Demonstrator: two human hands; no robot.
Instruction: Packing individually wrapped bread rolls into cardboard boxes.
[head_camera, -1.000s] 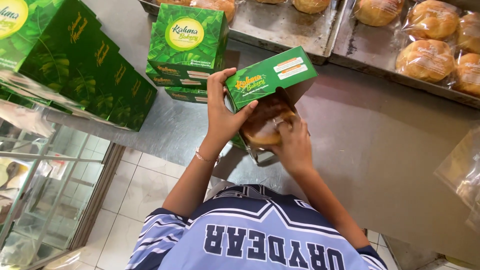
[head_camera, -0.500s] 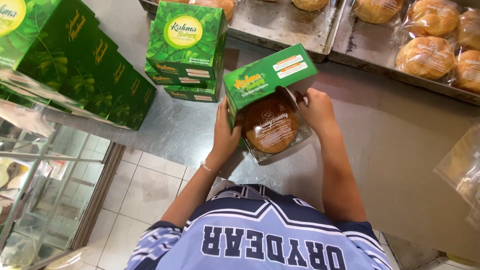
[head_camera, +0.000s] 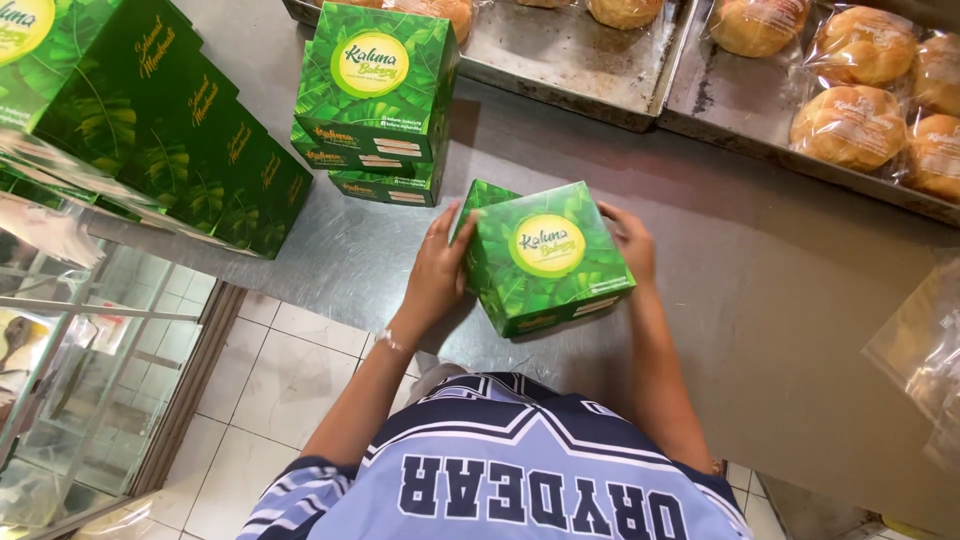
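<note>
The green box sits closed on the steel surface, near its front edge and directly ahead of the person. The lid carries a leaf pattern with a round yellow-green emblem at its centre. The box is turned slightly out of square with the edge of the surface.

Left hand: placed flat against the left side of the box, fingers extended upward along the box corner — pressing rather than clenched. A thin bracelet sits on this wrist.

Right hand: set against the right rear corner of the box, fingers curled lightly over the edge. Both hands are in contact with the box, one on each side, so the box is held between them.

Surrounding items:
- A stack of matching green boxes stands just behind and to the left of the held box, apart from it.
- A longer row of dark green boxes lies further left, reaching the left edge of the surface.
- Two metal trays lie along the back; the right-hand one holds round buns in clear wrappers.
- Clear plastic bags lie at the far right.
- A glass display case stands below the surface on the left, over a tiled floor.
</note>
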